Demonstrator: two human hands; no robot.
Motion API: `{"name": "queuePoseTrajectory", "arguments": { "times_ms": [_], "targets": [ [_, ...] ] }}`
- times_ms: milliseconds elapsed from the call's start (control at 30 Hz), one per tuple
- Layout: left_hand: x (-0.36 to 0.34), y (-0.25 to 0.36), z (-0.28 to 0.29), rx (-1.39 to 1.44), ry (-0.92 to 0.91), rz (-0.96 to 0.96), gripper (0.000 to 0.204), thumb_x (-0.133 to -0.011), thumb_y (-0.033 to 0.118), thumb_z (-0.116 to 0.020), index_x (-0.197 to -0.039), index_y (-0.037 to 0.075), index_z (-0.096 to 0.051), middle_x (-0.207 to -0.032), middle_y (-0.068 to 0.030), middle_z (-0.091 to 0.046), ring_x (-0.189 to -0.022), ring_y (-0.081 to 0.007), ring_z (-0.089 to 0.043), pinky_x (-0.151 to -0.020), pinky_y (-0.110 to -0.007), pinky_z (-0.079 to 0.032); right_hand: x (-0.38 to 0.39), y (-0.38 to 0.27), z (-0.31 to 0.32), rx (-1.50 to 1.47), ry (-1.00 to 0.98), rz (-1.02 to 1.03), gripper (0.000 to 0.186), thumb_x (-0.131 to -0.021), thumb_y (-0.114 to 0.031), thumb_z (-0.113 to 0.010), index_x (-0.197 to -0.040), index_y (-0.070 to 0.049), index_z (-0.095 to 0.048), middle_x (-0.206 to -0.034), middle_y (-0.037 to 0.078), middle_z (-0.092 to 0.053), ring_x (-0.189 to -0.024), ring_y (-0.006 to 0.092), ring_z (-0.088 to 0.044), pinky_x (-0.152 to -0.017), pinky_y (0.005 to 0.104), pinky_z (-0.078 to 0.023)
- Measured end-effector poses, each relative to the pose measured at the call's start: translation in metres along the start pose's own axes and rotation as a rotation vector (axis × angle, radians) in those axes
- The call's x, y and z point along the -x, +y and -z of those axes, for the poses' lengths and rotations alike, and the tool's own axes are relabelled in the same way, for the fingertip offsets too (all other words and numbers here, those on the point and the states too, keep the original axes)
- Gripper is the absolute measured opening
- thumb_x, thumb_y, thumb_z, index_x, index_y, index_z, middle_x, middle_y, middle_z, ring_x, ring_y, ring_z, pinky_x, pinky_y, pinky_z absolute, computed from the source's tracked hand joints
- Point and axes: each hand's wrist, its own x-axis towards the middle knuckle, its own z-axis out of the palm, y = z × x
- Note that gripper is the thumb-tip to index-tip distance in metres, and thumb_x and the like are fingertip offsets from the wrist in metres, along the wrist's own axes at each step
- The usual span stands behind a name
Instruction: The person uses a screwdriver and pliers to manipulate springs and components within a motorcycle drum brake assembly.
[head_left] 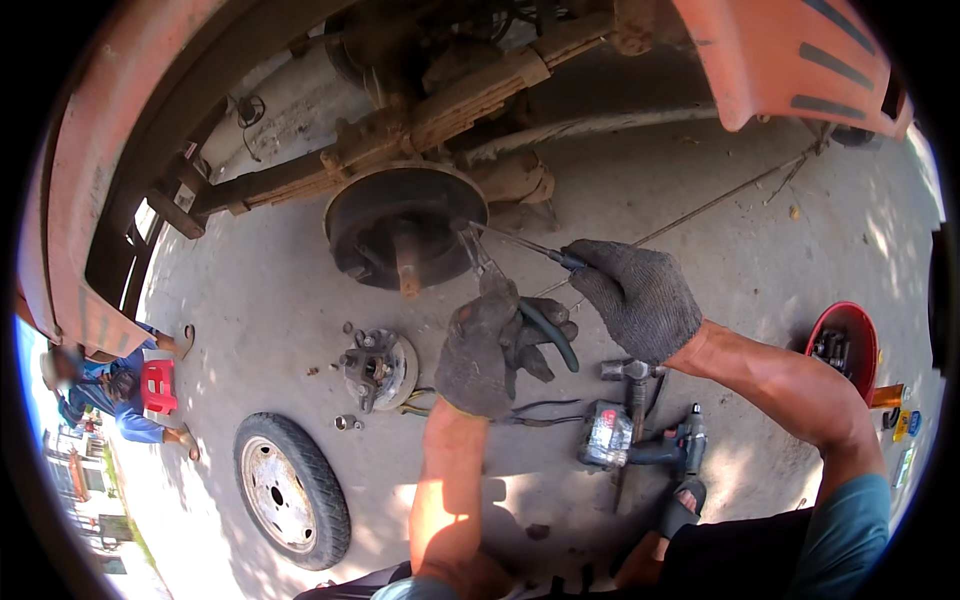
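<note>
My left hand, in a grey work glove, is closed around a pair of pliers with dark green handles. The plier jaws reach up to the right edge of the round, dirty brake assembly on the axle. In my gloved right hand is a screwdriver with a dark handle. Its shaft points left, and its tip meets the same edge just above the jaws. Exactly what the two tips touch is too small to make out. A bare axle stub sticks out from the middle of the brake assembly.
A removed hub and a wheel with its tyre lie on the concrete. Near my feet are a cordless drill and a hammer. A red basin with metal parts stands at right. Orange bodywork overhangs. At far left, another person is beside a red stool.
</note>
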Motion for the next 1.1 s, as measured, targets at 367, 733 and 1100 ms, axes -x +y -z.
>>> {"name": "queuePoseTrajectory", "arguments": {
  "times_ms": [367,733,1100],
  "targets": [
    [0.007,0.015,-0.01,-0.037,0.067,0.015,0.039,-0.104,0.042,-0.057,-0.083,0.01,-0.051,-0.096,-0.0211,-0.073,-0.086,-0.0349,-0.077,-0.042,-0.031,-0.056,-0.012,-0.041,0.02,-0.336,-0.232,-0.472,0.03,-0.1,-0.023,-0.065,-0.119,0.0,-0.073,-0.093,0.021,-0.073,-0.085,0.0361,-0.073,-0.073,0.0424,-0.056],
    [0.005,0.012,-0.006,0.007,0.027,0.01,0.034,-0.105,0.037,-0.054,-0.087,0.008,-0.05,-0.097,-0.0216,-0.073,-0.087,-0.0358,-0.077,-0.043,-0.031,-0.058,-0.014,-0.023,0.023,0.389,-0.126,0.091,0.027,-0.1,-0.023,-0.062,-0.118,-0.004,-0.069,-0.089,0.021,-0.071,-0.082,0.0401,-0.07,-0.071,0.0483,-0.055],
    [0.009,0.011,-0.007,0.016,0.039,0.007,0.035,-0.104,0.034,-0.055,-0.077,0.012,-0.05,-0.1,-0.0213,-0.074,-0.089,-0.0383,-0.076,-0.042,-0.031,-0.054,-0.004,-0.024,0.006,-0.323,-0.153,-0.383,0.034,-0.102,-0.027,-0.062,-0.123,-0.002,-0.07,-0.1,0.026,-0.072,-0.091,0.0429,-0.071,-0.078,0.0457,-0.056]
  ]
}}
